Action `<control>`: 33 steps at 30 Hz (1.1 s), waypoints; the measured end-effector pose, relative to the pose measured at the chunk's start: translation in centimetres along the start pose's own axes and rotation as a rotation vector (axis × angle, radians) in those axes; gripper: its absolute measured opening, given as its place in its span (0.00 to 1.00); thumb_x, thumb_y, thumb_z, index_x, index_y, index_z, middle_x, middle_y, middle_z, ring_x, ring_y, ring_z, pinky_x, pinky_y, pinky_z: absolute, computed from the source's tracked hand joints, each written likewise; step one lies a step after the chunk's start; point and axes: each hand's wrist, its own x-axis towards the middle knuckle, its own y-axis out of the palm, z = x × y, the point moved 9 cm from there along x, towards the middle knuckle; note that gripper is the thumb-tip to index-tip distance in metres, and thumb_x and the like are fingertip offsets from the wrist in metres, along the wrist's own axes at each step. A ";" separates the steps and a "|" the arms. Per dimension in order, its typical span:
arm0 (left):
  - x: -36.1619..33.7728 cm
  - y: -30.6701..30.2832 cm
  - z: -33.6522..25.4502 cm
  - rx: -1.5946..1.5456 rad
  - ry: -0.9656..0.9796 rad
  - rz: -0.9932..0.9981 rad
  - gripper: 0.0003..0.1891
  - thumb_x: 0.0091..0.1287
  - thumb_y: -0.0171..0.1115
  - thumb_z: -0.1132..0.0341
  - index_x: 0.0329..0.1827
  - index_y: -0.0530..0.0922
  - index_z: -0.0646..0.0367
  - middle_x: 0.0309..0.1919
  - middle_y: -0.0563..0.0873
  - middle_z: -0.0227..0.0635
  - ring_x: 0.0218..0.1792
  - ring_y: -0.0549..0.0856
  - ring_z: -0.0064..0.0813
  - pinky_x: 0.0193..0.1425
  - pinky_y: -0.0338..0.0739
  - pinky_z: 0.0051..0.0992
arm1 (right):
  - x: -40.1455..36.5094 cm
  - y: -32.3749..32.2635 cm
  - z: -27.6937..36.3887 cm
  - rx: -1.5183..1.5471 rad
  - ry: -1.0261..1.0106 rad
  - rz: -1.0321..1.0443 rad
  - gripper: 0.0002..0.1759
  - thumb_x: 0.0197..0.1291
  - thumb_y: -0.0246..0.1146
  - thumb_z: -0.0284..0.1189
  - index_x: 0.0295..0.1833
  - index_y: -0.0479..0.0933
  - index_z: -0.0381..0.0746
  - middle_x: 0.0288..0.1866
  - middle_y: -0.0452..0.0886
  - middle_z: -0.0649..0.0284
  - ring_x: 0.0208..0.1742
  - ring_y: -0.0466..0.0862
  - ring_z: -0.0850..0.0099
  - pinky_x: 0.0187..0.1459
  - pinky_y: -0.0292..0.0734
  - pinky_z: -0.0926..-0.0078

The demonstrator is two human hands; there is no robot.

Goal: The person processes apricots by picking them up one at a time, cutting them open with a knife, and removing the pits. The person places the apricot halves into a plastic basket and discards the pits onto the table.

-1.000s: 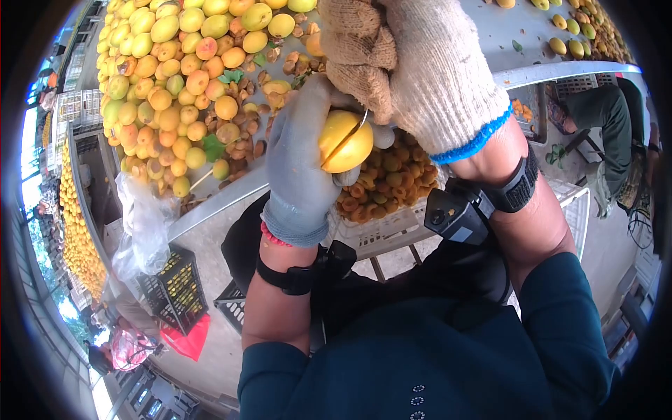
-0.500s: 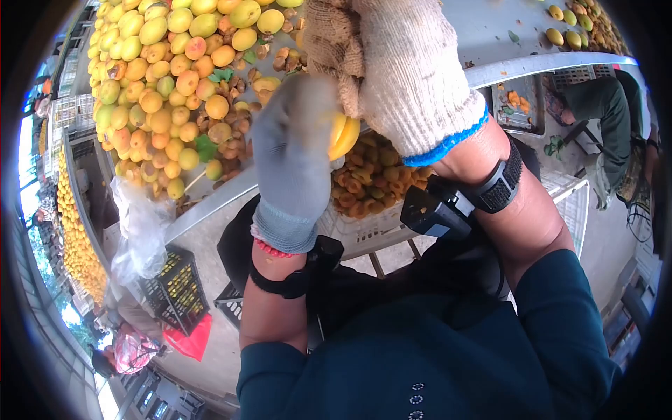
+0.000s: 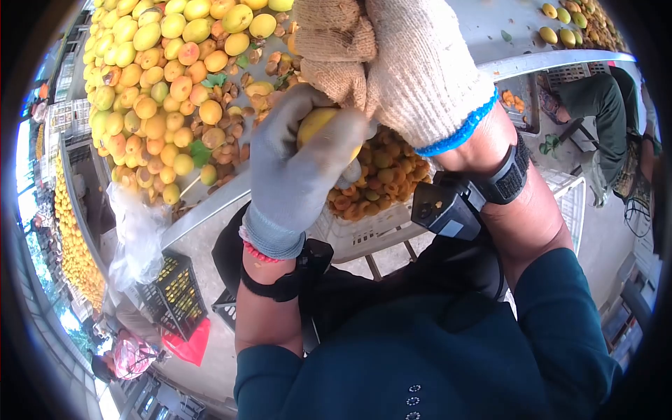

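My left hand (image 3: 283,168), in a grey coated glove, is closed around a yellow apricot (image 3: 315,126), with the thumb across its front. Against it is my right hand (image 3: 399,70), in a white knitted glove with a blue cuff and brown-stained fingers. Those fingers are curled shut, and whatever they may hold is hidden. Below both hands, halved apricots (image 3: 381,185) fill a pale plastic crate (image 3: 367,241). A large pile of whole apricots (image 3: 157,105) lies on the metal table to the left, with brownish pieces and leaves along its edge.
The table's metal rim (image 3: 203,213) runs in front of me. A clear plastic bag (image 3: 136,238) hangs there, above a dark crate (image 3: 175,290). More apricots (image 3: 570,28) lie at the far right. A person's trousered leg (image 3: 595,112) is on the right; another person (image 3: 133,357) is at lower left.
My left fingers, blurred before, now wrap the apricot, which earlier showed a split-looking orange side beside them. Both hands have shifted slightly, and the right wrist sits a little lower.
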 end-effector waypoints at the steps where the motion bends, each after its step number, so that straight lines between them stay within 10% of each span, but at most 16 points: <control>1: -0.1 -0.1 0.1 -0.050 -0.033 -0.028 0.10 0.74 0.56 0.67 0.36 0.77 0.65 0.23 0.80 0.32 0.21 0.79 0.19 0.25 0.72 0.21 | 0.0 0.4 0.5 -0.042 0.005 0.052 0.21 0.77 0.52 0.44 0.28 0.68 0.48 0.17 0.68 0.73 0.14 0.68 0.79 0.15 0.64 0.82; 5: 0.0 -0.8 1.4 -0.244 -0.037 -0.150 0.02 0.67 0.53 0.79 0.36 0.73 0.65 0.22 0.81 0.36 0.20 0.80 0.23 0.27 0.74 0.24 | -0.4 0.8 1.2 -0.155 -0.084 -0.002 0.21 0.77 0.52 0.43 0.28 0.68 0.47 0.17 0.68 0.73 0.15 0.69 0.79 0.16 0.65 0.81; 13: -0.4 -1.4 0.2 0.380 0.292 -0.301 0.11 0.65 0.59 0.83 0.49 0.76 0.67 0.42 0.87 0.39 0.37 0.88 0.27 0.40 0.82 0.26 | 0.2 -0.4 -0.4 -0.108 -0.089 -0.293 0.19 0.76 0.53 0.44 0.34 0.69 0.44 0.19 0.69 0.70 0.16 0.69 0.77 0.17 0.63 0.79; 18: -0.1 -1.9 1.8 0.309 0.384 -0.359 0.16 0.63 0.57 0.85 0.53 0.77 0.67 0.43 0.88 0.42 0.43 0.89 0.35 0.50 0.82 0.30 | 0.9 0.0 -1.3 -0.137 -0.111 0.025 0.21 0.75 0.53 0.47 0.33 0.69 0.43 0.19 0.69 0.70 0.16 0.70 0.76 0.18 0.63 0.78; 20: 0.5 -3.1 4.4 -0.145 0.143 -0.387 0.18 0.62 0.59 0.86 0.55 0.77 0.67 0.44 0.88 0.42 0.48 0.88 0.35 0.53 0.81 0.31 | 0.6 -0.1 -1.6 -0.058 -0.095 -0.053 0.22 0.75 0.53 0.47 0.31 0.68 0.44 0.18 0.68 0.70 0.16 0.69 0.75 0.17 0.63 0.77; 23: 0.6 -3.1 4.5 0.078 0.141 -0.374 0.21 0.59 0.60 0.87 0.56 0.77 0.67 0.45 0.87 0.43 0.50 0.87 0.36 0.55 0.80 0.32 | 0.2 0.0 -1.9 0.028 -0.086 -0.121 0.24 0.75 0.53 0.49 0.29 0.67 0.44 0.17 0.66 0.71 0.15 0.67 0.75 0.17 0.62 0.76; 30: -0.3 -2.7 4.2 0.336 0.135 -0.356 0.22 0.77 0.52 0.67 0.70 0.66 0.67 0.60 0.80 0.41 0.60 0.82 0.32 0.65 0.80 0.35 | 0.2 -0.8 -2.6 -0.026 -0.224 0.037 0.24 0.75 0.53 0.48 0.29 0.66 0.43 0.19 0.67 0.70 0.18 0.69 0.73 0.21 0.67 0.74; 33: 1.1 -2.0 6.6 -1.008 -0.169 -0.297 0.20 0.77 0.53 0.63 0.67 0.69 0.66 0.58 0.81 0.41 0.57 0.84 0.31 0.62 0.82 0.32 | -0.8 0.3 -1.3 -0.483 -0.358 0.057 0.20 0.75 0.53 0.42 0.32 0.68 0.41 0.22 0.70 0.68 0.22 0.74 0.72 0.26 0.72 0.75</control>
